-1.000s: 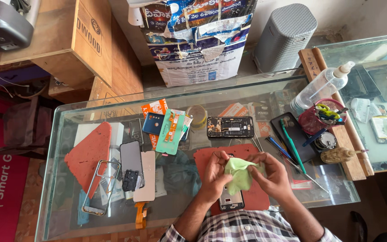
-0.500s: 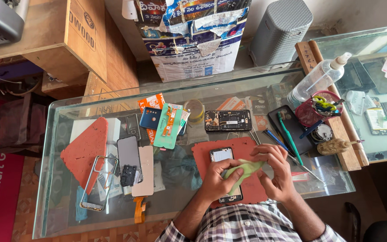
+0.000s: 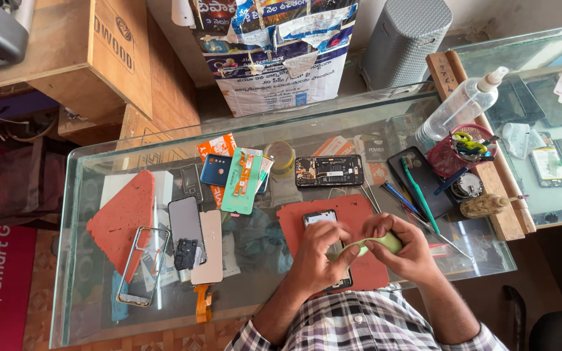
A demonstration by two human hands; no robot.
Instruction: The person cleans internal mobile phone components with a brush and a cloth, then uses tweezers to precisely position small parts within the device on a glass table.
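Left hand (image 3: 317, 257): fingers curled, pinching one end of a pale green cloth (image 3: 375, 244); it lies over a phone (image 3: 325, 221), of which the top end and the lower edge show.

Right hand (image 3: 404, 250): closed around the other end of the cloth, thumb on top. The two hands meet over the cloth, just above the phone.

Phone: flat on a red mat (image 3: 359, 221) on the near middle of the glass surface (image 3: 99, 325), just in front of the person's checked sleeves.

Behind the mat: an opened phone body (image 3: 328, 171), dark, its insides showing.

Left of that: a green card (image 3: 242, 183) with an orange flex strip on it, and a blue phone (image 3: 214, 170) beside it.

Far left: a red triangular pad (image 3: 121, 218); by it a bare phone frame (image 3: 142, 265), a dark screen panel (image 3: 185, 224) and a beige back cover (image 3: 209, 247).

Right of the mat: a green toothbrush (image 3: 417, 195) across a dark panel, blue pens (image 3: 398, 198) near it, well apart from the hands.

Far right: a red basket (image 3: 447, 162) of small tools, a spray bottle (image 3: 463, 107) lying tilted against a wooden strip (image 3: 489, 195).

Behind the surface: a grey ribbed box (image 3: 404, 39).
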